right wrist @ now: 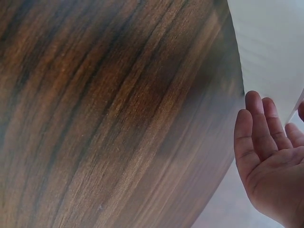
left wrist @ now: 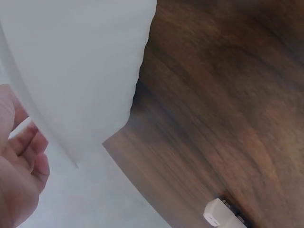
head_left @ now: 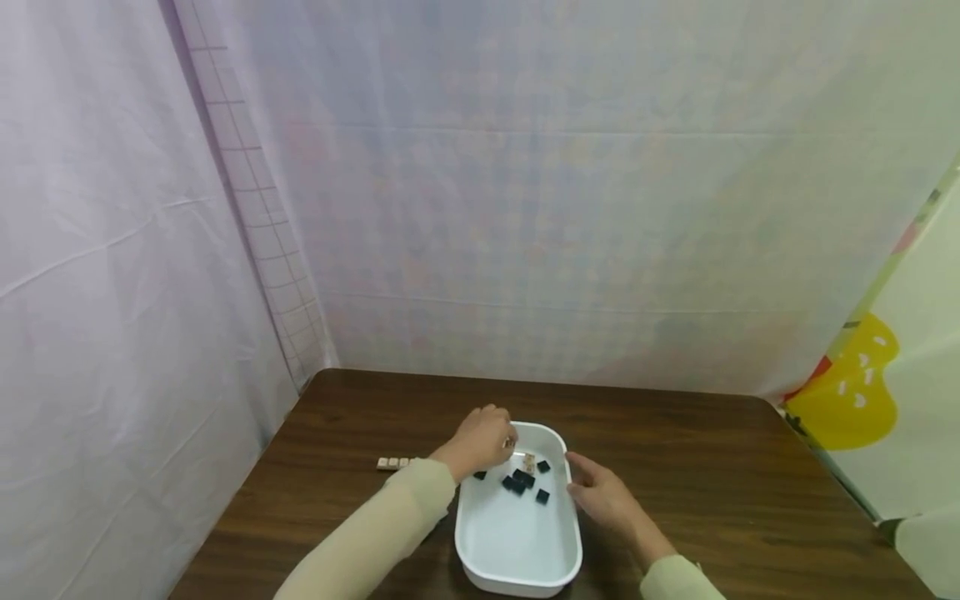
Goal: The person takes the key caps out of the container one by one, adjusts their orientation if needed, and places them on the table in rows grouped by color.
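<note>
In the head view, a dark brown wood-grain table (head_left: 675, 450) with rounded corners stands before whitish, faintly checked fabric curtains (head_left: 562, 208); at right hangs a bright yellow, rounded cut-out shape (head_left: 847, 400) with white marks. A white, deep rectangular tray (head_left: 517, 542) with rounded corners sits on the table between the hands. The left hand (head_left: 480, 439) is over its far left rim, fingers curled, pinching a small beige tile (head_left: 508, 442). The right hand (head_left: 606, 497) touches the right rim. Inside lie flat black square tiles (head_left: 519, 482) and, beyond them, patterned beige pieces (head_left: 529, 462). A row of cream-coloured block tiles (head_left: 393, 462) lies left of the tray; any marks there are too small to read.

In the left wrist view, the left hand's bent fingers are beside the tray's rim; what they hold is hidden. The row's end shows near the table edge, its dark mark unreadable.

In the right wrist view, the right hand's fingers are fairly straight, against the tray's pale outer wall.
</note>
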`<move>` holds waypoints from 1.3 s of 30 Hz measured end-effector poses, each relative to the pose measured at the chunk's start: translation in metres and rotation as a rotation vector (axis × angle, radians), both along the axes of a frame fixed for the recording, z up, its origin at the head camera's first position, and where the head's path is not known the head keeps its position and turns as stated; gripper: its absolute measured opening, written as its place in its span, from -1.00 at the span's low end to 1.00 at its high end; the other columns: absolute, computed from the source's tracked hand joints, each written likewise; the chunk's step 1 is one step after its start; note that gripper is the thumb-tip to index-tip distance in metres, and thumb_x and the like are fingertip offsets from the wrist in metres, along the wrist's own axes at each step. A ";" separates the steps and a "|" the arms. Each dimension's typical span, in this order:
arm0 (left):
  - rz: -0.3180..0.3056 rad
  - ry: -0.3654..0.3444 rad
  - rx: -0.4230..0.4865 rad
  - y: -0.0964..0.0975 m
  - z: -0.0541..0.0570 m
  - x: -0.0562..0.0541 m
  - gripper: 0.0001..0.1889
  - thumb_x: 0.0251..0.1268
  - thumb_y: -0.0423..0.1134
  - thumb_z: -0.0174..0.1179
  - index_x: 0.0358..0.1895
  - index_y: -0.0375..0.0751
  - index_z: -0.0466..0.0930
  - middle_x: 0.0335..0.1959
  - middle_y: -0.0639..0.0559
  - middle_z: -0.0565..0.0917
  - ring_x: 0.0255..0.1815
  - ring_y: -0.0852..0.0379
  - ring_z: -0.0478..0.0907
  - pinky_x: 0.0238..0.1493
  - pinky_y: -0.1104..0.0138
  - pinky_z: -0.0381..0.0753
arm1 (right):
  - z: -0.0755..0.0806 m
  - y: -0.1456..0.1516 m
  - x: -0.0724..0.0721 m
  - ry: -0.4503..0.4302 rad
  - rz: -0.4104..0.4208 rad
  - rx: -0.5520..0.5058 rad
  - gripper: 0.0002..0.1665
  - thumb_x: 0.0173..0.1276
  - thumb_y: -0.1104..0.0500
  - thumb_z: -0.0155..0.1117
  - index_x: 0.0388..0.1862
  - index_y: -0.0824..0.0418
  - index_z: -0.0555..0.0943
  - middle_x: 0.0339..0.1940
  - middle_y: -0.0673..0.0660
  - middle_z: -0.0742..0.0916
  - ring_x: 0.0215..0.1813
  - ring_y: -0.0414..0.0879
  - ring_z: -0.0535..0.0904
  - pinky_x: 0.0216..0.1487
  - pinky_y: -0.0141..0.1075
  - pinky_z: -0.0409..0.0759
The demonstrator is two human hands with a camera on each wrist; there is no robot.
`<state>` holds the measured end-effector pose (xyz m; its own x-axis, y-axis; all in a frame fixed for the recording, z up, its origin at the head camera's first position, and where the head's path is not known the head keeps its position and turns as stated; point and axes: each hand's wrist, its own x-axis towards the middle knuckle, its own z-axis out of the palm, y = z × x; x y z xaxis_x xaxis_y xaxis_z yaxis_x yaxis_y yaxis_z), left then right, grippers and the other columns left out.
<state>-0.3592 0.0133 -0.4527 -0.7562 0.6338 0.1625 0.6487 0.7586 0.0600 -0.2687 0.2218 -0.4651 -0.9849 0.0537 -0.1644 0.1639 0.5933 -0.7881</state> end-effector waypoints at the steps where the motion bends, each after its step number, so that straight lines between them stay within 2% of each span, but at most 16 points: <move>1: -0.008 -0.005 0.006 -0.001 0.001 0.000 -0.84 0.33 -0.19 0.27 -0.13 0.00 0.80 -0.21 0.16 0.66 -0.22 0.18 0.47 -0.13 0.32 0.48 | 0.000 0.000 0.000 0.000 -0.001 0.000 -0.33 0.34 0.30 0.18 0.44 0.32 0.36 -0.15 0.24 0.69 -0.24 0.01 0.64 -0.12 -0.03 0.59; 4: -0.030 -0.025 0.034 -0.004 0.001 0.001 -0.82 0.33 -0.22 0.25 -0.10 -0.06 0.79 -0.22 0.15 0.73 -0.24 0.17 0.57 -0.17 0.32 0.54 | 0.001 0.001 0.001 0.002 0.000 0.000 -0.33 0.33 0.30 0.18 0.44 0.32 0.36 -0.13 0.26 0.70 -0.23 0.02 0.65 -0.10 -0.01 0.59; 6: -0.041 -0.036 0.056 -0.006 0.000 0.002 -0.78 0.34 -0.25 0.22 -0.03 -0.10 0.77 -0.16 0.11 0.74 -0.18 0.14 0.61 -0.16 0.31 0.57 | 0.001 0.001 0.002 0.009 0.003 -0.001 -0.32 0.32 0.30 0.19 0.44 0.32 0.36 -0.12 0.28 0.70 -0.22 0.03 0.66 -0.08 0.00 0.59; 10: -0.049 -0.068 0.124 -0.011 -0.001 0.005 -0.72 0.36 -0.28 0.17 0.06 -0.16 0.72 -0.11 0.05 0.72 -0.11 0.12 0.62 -0.13 0.31 0.58 | 0.001 0.000 0.002 0.006 0.001 -0.007 -0.33 0.33 0.30 0.18 0.44 0.32 0.36 -0.08 0.31 0.70 -0.20 0.04 0.67 -0.05 0.04 0.59; 13: -0.029 -0.132 0.210 -0.016 -0.001 0.007 -0.74 0.34 -0.28 0.19 0.02 -0.19 0.73 -0.17 0.06 0.71 -0.17 0.17 0.58 -0.15 0.33 0.56 | 0.001 0.000 0.002 0.002 0.000 -0.009 -0.33 0.34 0.29 0.17 0.44 0.31 0.36 -0.07 0.32 0.69 -0.18 0.04 0.66 -0.04 0.05 0.59; 18: 0.006 -0.243 0.391 -0.028 0.001 0.009 -0.76 0.27 -0.30 0.26 -0.03 -0.26 0.70 -0.25 0.06 0.68 -0.24 0.20 0.56 -0.20 0.34 0.57 | 0.000 0.000 0.003 0.032 0.010 -0.039 -0.35 0.34 0.31 0.16 0.43 0.35 0.37 -0.13 0.28 0.70 -0.20 0.03 0.64 -0.13 -0.05 0.62; 22: -0.001 -0.245 0.487 -0.038 0.001 0.006 -0.73 0.20 -0.36 0.24 -0.04 -0.33 0.69 -0.33 0.05 0.65 -0.30 0.17 0.55 -0.27 0.34 0.55 | -0.002 0.001 0.004 0.058 0.014 -0.043 -0.36 0.34 0.32 0.17 0.42 0.35 0.37 -0.16 0.25 0.71 -0.22 0.01 0.64 -0.15 -0.08 0.62; 25: 0.018 -0.256 0.543 -0.047 0.000 0.004 -0.73 0.19 -0.36 0.23 -0.05 -0.35 0.69 -0.34 0.04 0.65 -0.31 0.17 0.53 -0.29 0.34 0.54 | -0.002 0.001 0.004 0.065 0.015 -0.038 -0.36 0.34 0.32 0.17 0.42 0.35 0.38 -0.19 0.24 0.71 -0.24 0.01 0.64 -0.15 -0.09 0.62; 28: 0.058 -0.308 0.616 -0.056 0.001 0.004 -0.76 0.22 -0.35 0.22 -0.06 -0.35 0.69 -0.30 0.04 0.66 -0.29 0.16 0.54 -0.28 0.31 0.56 | -0.002 0.001 0.003 0.059 0.022 -0.028 -0.36 0.34 0.31 0.18 0.42 0.35 0.38 -0.19 0.23 0.70 -0.25 0.00 0.63 -0.16 -0.09 0.61; 32: 0.101 -0.341 0.701 -0.070 0.001 0.004 -0.80 0.27 -0.34 0.24 -0.09 -0.32 0.69 -0.28 0.02 0.68 -0.28 0.14 0.58 -0.28 0.26 0.59 | 0.000 0.002 0.002 0.033 0.021 -0.019 -0.35 0.35 0.30 0.18 0.43 0.32 0.37 -0.15 0.24 0.70 -0.22 0.01 0.63 -0.13 -0.06 0.61; 39: 0.166 -0.334 0.747 -0.099 -0.003 0.004 -0.83 0.25 -0.30 0.32 -0.11 -0.22 0.71 -0.29 0.05 0.65 -0.27 0.13 0.54 -0.25 0.21 0.57 | 0.000 0.003 0.002 0.018 0.018 -0.017 -0.35 0.36 0.29 0.17 0.44 0.32 0.37 -0.15 0.24 0.69 -0.21 0.00 0.62 -0.13 -0.07 0.60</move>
<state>-0.3557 -0.0860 -0.4556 -0.9133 0.3239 0.2468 0.3909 0.5270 0.7546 -0.2663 0.2253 -0.4647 -0.9885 0.0331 -0.1475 0.1390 0.5824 -0.8009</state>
